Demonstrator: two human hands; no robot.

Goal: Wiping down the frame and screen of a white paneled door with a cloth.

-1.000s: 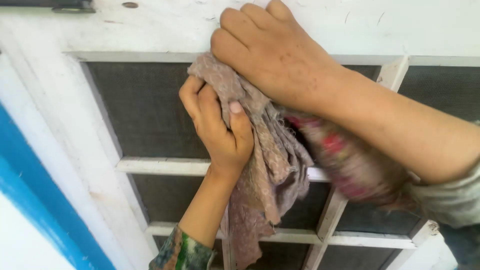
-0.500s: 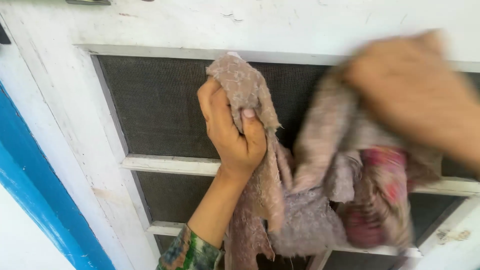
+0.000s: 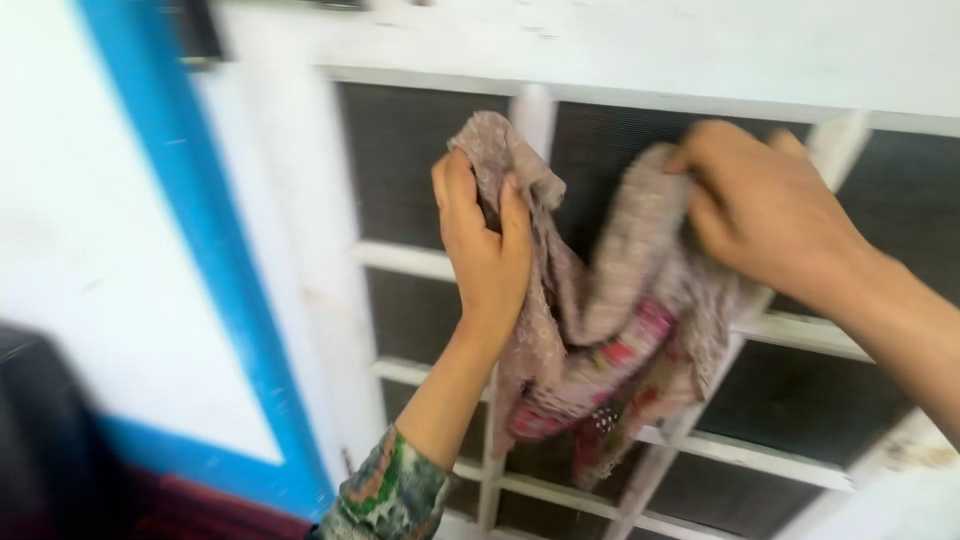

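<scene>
A worn beige cloth [image 3: 590,300] with a red flowered patch hangs between both my hands in front of a window. My left hand [image 3: 487,240] grips one bunched end of the cloth, fist closed, with a green patterned cuff at its forearm. My right hand [image 3: 765,210] holds the other end of the cloth, higher and to the right. The cloth sags in a loop between them against the dark mesh screen [image 3: 400,160] of a white wooden window frame [image 3: 400,258].
A white painted frame with peeling paint runs across the top [image 3: 620,45]. A bright blue band [image 3: 200,220] borders a white wall [image 3: 90,250] at the left. A dark blurred shape [image 3: 45,440] sits at the lower left.
My right hand has moved from on top of the left hand out to the right, pulling the cloth open between the hands. The view has swung, bringing the blue band and wall in.
</scene>
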